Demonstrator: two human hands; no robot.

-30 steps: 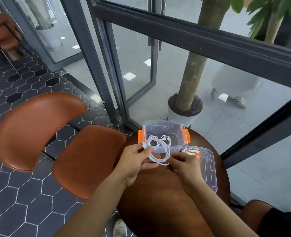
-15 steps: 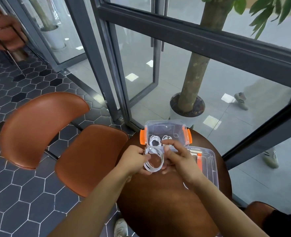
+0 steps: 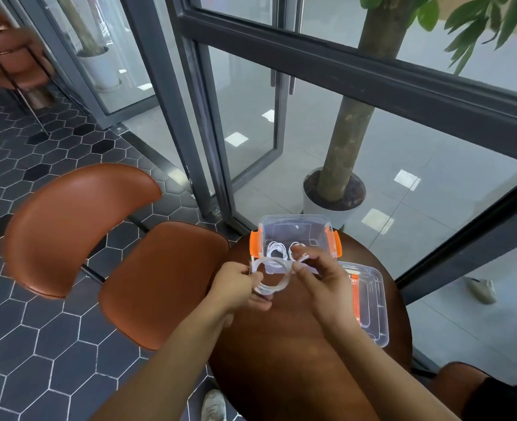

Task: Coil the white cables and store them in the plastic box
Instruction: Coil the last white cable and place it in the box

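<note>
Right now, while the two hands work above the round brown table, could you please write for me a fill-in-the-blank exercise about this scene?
1. The left hand and the right hand hold the thin looped cable, whose colour is ___.
2. The clear plastic box has two side latches of ___ colour.
3. The clear flat lid lies on the round brown table, to the ___ of the box.
Missing words: white; orange; right.
</note>
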